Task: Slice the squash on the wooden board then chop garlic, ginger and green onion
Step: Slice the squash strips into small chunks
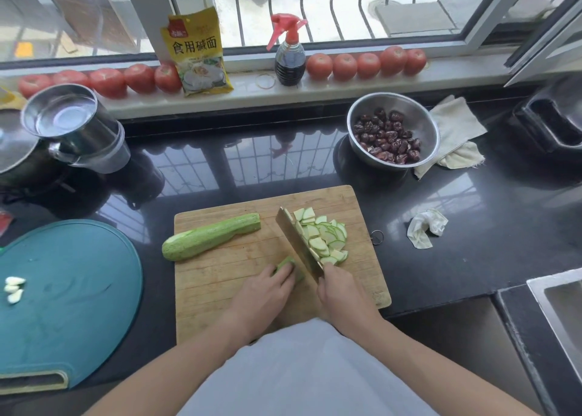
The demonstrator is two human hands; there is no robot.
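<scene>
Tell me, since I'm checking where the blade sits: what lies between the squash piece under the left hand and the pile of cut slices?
In the head view, the cleaver blade stands between the squash piece and the slices.

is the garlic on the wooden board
No, the peeled garlic cloves lie on the round blue board to the left, apart from the wooden board.

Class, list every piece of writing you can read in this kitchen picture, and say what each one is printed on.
"食用碱面": large dark characters on the yellow packet leaning on the windowsill.
Red logo at the packet's top: too blurred to read.
Small print lower on the packet: too small to read.
Spray bottle: no label seen.
</scene>
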